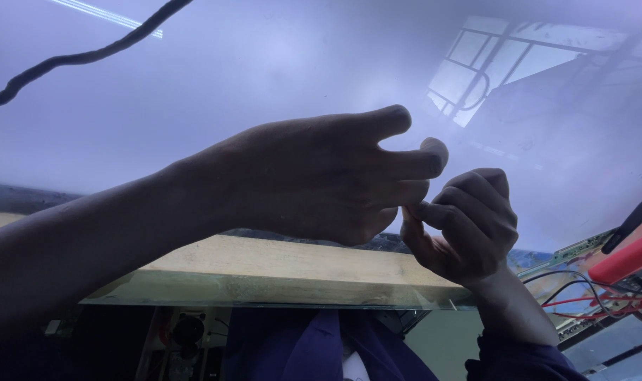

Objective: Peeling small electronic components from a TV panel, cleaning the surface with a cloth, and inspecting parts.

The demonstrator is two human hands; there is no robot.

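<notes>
Glossy panel [264, 92] behind | left hand [314, 180] half-open, empty | right hand [469, 226] curled, pinching left fingertip

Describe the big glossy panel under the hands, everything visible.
The panel is a large flat sheet with a pale, hazy violet-white sheen, glossy enough to mirror a window frame at upper right. It fills most of the view and lies roughly level, its near edge running above a wooden board. A dark twisted cable crosses its upper left corner. The left hand and right hand meet fingertip to fingertip above it; whether either touches the surface cannot be told.
</notes>
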